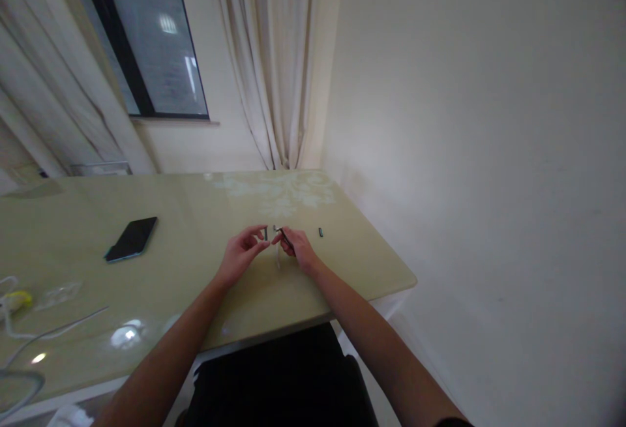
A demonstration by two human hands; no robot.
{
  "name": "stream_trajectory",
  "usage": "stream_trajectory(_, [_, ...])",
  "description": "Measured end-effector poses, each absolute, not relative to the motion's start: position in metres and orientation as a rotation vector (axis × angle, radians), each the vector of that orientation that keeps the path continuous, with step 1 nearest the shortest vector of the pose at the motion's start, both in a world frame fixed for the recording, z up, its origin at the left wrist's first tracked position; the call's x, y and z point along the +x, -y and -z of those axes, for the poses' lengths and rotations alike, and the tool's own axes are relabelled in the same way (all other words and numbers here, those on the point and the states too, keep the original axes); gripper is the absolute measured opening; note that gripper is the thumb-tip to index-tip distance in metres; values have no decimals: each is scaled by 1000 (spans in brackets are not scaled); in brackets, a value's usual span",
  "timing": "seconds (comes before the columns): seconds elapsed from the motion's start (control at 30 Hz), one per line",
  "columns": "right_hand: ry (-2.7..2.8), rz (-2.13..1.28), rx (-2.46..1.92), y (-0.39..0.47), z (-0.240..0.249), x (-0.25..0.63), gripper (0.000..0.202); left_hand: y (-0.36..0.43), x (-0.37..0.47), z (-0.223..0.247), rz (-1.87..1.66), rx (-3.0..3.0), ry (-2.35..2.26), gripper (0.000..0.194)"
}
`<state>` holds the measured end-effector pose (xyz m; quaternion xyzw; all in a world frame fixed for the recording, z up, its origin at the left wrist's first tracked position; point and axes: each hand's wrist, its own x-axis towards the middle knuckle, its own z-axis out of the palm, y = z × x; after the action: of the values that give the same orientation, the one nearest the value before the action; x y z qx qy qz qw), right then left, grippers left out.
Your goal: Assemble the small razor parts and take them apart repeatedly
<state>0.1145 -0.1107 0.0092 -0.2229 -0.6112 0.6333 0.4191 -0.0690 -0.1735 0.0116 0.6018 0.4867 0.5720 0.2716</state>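
Between the thumb and fingers of my left hand [243, 251] is a small dark upright piece [265, 234]. Close beside it on the right, my right hand [297, 248] is closed around a thin dark tool [286, 239] with a shiny tip pointing up and left. The tool's tip is near a tiny object [274, 227] just beyond the hands; whether they touch is too small to tell. Another small dark piece [321, 232] lies on the table to the right of my right hand.
A dark tablet or phone [132, 239] lies on the glossy table [195, 208] at the left. White cables [29, 336], a yellow item [18, 299] and clear plastic [59, 294] are at the far left. A wall [464, 153] borders the table's right side.
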Motion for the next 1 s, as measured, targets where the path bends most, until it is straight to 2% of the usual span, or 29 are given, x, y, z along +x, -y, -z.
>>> stream_trajectory(0.37, [1741,-1323,-524,116,-14,117,48,177,-74,-16,-1500,1445,-1188,50])
stream_trajectory(0.6, [1686,-1491,-572,117,-14,116,46,176,-67,-9,-1409,1518,-1097,54])
stream_trajectory(0.73, [1681,-1478,-597,116,-12,116,44,177,-65,-11,-1381,1520,-1091,56])
stream_trajectory(0.9, [1747,-1220,-667,114,-7,117,39,178,-64,-18,-1361,1499,-1206,64])
stream_trajectory(1.0, [1868,-919,-680,115,-6,118,30,178,-63,-20,-1342,1444,-1368,57])
